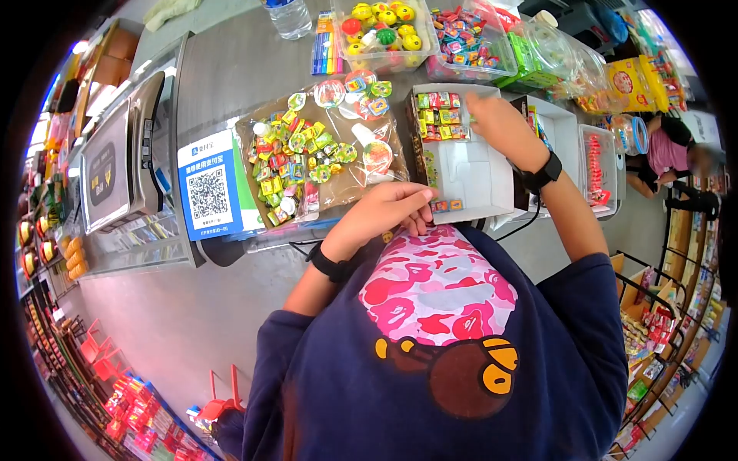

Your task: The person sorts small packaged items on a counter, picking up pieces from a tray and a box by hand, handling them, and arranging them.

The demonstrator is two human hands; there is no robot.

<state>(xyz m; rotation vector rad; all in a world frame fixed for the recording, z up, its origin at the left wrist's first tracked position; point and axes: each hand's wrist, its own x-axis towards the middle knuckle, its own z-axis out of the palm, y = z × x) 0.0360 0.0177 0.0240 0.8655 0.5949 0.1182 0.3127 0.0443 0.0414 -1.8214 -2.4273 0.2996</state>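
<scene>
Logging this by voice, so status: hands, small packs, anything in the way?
Left hand at near left corner of white box. Right hand over its far right, fingertips blurred. Small packs in rows at box's far left; no clear obstruction seen.

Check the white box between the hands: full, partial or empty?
Partial. In the box, small colourful pieces sit in rows at the far left, a few more at the near left; much of its floor shows bare.

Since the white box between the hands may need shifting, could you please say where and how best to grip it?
Probably pinch the white box by its near wall, right of the left hand, from the near side, thumb inside: it is open-topped, its walls look thin, and bare floor shows there.
</scene>
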